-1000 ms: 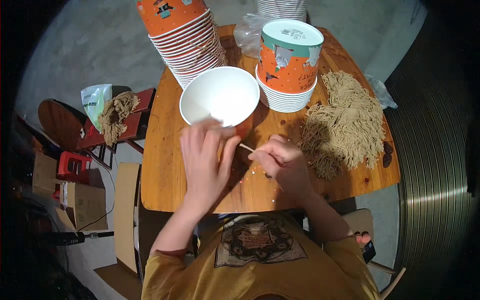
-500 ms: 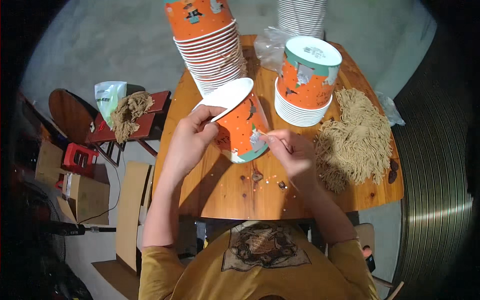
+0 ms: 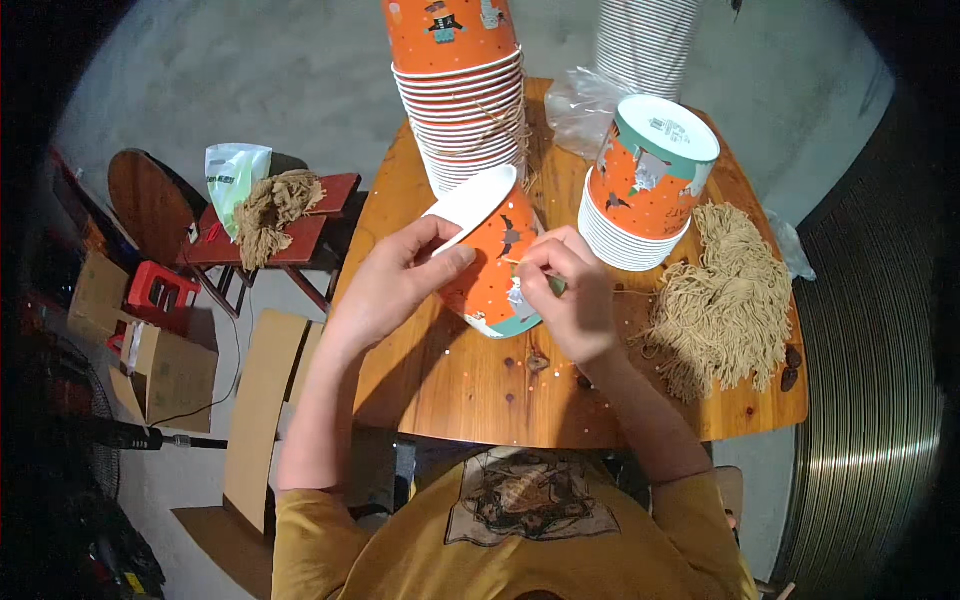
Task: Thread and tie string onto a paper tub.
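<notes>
My left hand (image 3: 400, 285) grips the rim of an orange paper bucket (image 3: 482, 268), thumb on its printed outer wall and fingers inside. The bucket lies tilted, its white open mouth up and to the left, its green base toward me. Against its right side my right hand (image 3: 570, 290) is closed in a pinch on a thin tan string (image 3: 513, 262), whose short end touches the wall. To the right lies a heap of tan strings (image 3: 725, 300). Behind the bucket leans a tall nested stack of like buckets (image 3: 465, 110), with strings hanging at its side.
A shorter upside-down bucket stack (image 3: 640, 215) stands at right on the wooden table (image 3: 480, 400). Behind it are a clear plastic bag (image 3: 590, 105) and a tall white-rimmed stack (image 3: 648, 45). Left of the table, a red bench (image 3: 320, 205) holds more string; cardboard boxes (image 3: 180, 375) lie on the floor.
My right hand has moved up along the bucket wall, bringing the string end nearer my left thumb. My left hand keeps its hold on the rim. The whole view has shifted slightly.
</notes>
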Demonstrator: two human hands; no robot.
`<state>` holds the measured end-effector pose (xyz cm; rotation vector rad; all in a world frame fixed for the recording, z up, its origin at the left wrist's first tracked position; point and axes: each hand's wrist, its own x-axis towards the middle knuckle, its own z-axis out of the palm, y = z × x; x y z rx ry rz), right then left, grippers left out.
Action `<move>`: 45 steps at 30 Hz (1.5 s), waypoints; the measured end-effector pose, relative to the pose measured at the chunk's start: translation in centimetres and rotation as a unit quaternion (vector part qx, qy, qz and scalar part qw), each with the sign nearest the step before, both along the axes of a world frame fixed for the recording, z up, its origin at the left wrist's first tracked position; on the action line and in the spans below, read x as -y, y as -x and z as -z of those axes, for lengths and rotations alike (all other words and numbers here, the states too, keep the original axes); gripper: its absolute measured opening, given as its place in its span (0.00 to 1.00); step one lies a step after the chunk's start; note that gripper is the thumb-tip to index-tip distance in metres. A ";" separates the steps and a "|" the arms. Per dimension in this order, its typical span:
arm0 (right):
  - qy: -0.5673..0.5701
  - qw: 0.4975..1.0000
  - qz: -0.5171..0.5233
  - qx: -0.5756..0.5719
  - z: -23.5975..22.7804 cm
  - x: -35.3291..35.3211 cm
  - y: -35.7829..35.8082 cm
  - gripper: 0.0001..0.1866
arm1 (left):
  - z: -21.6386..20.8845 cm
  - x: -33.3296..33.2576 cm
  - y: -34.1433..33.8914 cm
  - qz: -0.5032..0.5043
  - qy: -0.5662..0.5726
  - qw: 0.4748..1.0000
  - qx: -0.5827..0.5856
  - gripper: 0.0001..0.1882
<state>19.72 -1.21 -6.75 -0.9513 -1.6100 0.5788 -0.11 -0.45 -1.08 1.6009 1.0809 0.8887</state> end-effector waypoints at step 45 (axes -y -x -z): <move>0.082 0.994 0.058 0.035 -1.1 1.0 1.1 0.07 | -0.3 3.0 -2.7 -0.043 -0.074 0.994 -0.068 0.15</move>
